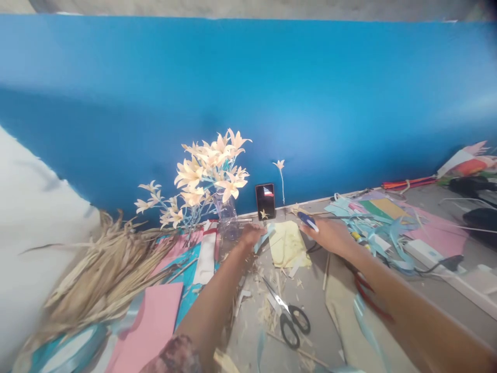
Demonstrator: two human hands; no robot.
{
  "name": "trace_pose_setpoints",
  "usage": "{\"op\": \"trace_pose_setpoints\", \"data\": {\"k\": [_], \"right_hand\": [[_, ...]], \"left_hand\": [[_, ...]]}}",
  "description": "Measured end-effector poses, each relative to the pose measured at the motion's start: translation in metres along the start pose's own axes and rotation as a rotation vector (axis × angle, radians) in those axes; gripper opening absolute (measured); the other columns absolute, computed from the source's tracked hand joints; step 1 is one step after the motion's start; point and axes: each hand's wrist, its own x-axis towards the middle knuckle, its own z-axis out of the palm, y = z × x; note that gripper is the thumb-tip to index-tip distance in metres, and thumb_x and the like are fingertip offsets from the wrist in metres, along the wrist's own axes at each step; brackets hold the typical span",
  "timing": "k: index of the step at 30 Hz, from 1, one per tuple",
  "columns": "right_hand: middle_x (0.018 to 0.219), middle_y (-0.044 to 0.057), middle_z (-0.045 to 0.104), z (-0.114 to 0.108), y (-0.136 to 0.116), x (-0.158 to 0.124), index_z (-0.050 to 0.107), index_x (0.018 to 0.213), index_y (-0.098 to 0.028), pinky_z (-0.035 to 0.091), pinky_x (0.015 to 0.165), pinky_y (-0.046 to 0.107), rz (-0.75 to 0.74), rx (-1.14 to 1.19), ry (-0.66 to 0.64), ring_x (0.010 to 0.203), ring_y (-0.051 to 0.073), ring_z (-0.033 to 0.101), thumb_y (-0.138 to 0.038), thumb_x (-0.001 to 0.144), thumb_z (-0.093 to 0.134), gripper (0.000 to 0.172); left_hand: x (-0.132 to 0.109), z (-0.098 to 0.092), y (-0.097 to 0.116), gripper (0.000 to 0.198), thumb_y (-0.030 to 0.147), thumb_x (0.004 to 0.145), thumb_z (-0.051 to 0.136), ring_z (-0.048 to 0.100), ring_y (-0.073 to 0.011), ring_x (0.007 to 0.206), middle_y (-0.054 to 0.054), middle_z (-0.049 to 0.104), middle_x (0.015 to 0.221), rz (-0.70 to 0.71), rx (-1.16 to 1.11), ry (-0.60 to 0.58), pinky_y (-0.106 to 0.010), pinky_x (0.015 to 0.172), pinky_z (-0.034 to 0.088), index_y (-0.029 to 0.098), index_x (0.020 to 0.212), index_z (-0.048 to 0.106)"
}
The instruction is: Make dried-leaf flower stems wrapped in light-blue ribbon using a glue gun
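My left hand (251,236) is closed, its fingertips together at a short strip of light blue ribbon (266,238), just in front of the phone. My right hand (323,233) is wrapped around a blue and white tool (308,221) that looks like a glue gun; part of it is hidden by the fingers. Between the hands lies a yellow folded cloth or pad (288,244). A phone (265,201) leans upright on the blue wall. One pale flower on a blue stem (282,180) stands against the wall beside it.
Left stand a clear vase (227,215) of cream flowers (217,163), dried husks (101,264) and pink paper (151,321). Open black-handled scissors (289,313) lie among scraps nearer me. Right are ribbons (394,241), coloured sheets (382,210) and a white power strip (446,269).
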Motion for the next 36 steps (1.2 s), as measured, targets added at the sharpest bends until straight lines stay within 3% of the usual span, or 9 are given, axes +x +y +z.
{"op": "trace_pose_setpoints", "data": {"k": [4,9,16,20,24,27,29,33,36], "right_hand": [[0.104,0.014,0.068,-0.033,0.020,-0.046,0.061,0.109,-0.018,0.038,0.065,0.031,-0.125,-0.300,0.103,0.094,0.031,0.065,-0.028,0.089,0.060,0.022],[0.104,0.016,0.062,-0.072,0.053,-0.094,0.060,0.101,-0.017,0.037,0.066,0.034,-0.067,-0.460,0.277,0.095,0.032,0.059,-0.018,0.083,0.061,0.018],[0.098,0.010,0.062,-0.012,0.028,-0.107,0.063,0.095,-0.018,0.040,0.077,0.031,-0.380,-0.153,-0.140,0.095,0.025,0.060,-0.012,0.080,0.059,0.016],[0.104,0.013,0.064,0.003,0.012,-0.102,0.068,0.096,-0.018,0.041,0.079,0.032,-0.358,-0.142,-0.164,0.098,0.027,0.061,-0.007,0.077,0.058,0.023],[0.101,0.009,0.069,0.004,-0.024,-0.103,0.068,0.101,-0.021,0.045,0.082,0.034,-0.246,0.365,0.103,0.096,0.025,0.063,-0.020,0.086,0.055,0.020],[0.084,0.004,0.069,0.018,-0.066,-0.105,0.066,0.093,-0.021,0.046,0.063,0.029,-0.137,1.029,-0.006,0.074,0.020,0.063,-0.042,0.084,0.061,0.024],[0.071,0.001,0.064,0.030,-0.090,-0.106,0.063,0.082,-0.020,0.040,0.053,0.026,-0.040,1.270,-0.055,0.060,0.016,0.056,-0.050,0.075,0.069,0.031],[0.056,-0.005,0.049,0.042,-0.108,-0.105,0.056,0.070,-0.020,0.029,0.047,0.024,0.038,1.410,0.032,0.050,0.011,0.041,-0.054,0.070,0.073,0.038],[0.051,-0.006,0.045,0.040,-0.105,-0.103,0.055,0.064,-0.020,0.026,0.047,0.024,0.060,1.404,0.065,0.049,0.010,0.037,-0.052,0.070,0.072,0.037]], "left_hand": [[-0.024,-0.008,0.008,0.031,0.034,0.094,0.062,0.066,-0.0210,0.095,-0.008,0.066,0.115,-0.039,0.038,-0.048,-0.041,0.081,0.057,0.015,0.118,0.062],[-0.062,-0.018,0.022,0.020,0.030,0.070,0.082,0.057,-0.0131,0.053,-0.002,0.067,0.062,-0.012,-0.019,-0.062,-0.025,0.051,0.042,0.012,0.070,0.072],[-0.122,-0.016,0.025,0.024,0.036,0.058,0.082,0.050,-0.0120,0.045,-0.001,0.061,0.051,-0.013,-0.123,-0.008,-0.024,0.046,0.032,0.014,0.064,0.072],[-0.159,-0.005,0.025,0.028,0.040,0.059,0.080,0.043,-0.0081,0.045,0.002,0.056,0.051,0.038,-0.177,0.068,-0.022,0.046,0.028,0.015,0.058,0.067],[-0.185,0.009,0.027,0.029,0.045,0.068,0.072,0.041,-0.0086,0.048,0.004,0.054,0.055,0.086,-0.237,0.156,-0.021,0.048,0.029,0.017,0.065,0.067],[-0.194,0.018,0.027,0.025,0.043,0.072,0.070,0.045,-0.0103,0.053,0.003,0.057,0.059,0.112,-0.294,0.194,-0.022,0.052,0.034,0.017,0.070,0.068],[-0.196,0.020,0.027,0.023,0.040,0.074,0.069,0.047,-0.0113,0.057,0.003,0.059,0.062,0.154,-0.289,0.217,-0.023,0.055,0.037,0.017,0.069,0.069],[-0.197,0.022,0.021,0.025,0.040,0.076,0.070,0.052,-0.0127,0.063,0.000,0.063,0.068,0.233,-0.245,0.220,-0.023,0.061,0.041,0.016,0.069,0.069],[-0.198,0.023,0.015,0.036,0.051,0.081,0.066,0.040,-0.0084,0.049,0.003,0.053,0.059,0.222,-0.337,0.186,-0.021,0.047,0.032,0.015,0.077,0.068]]}}
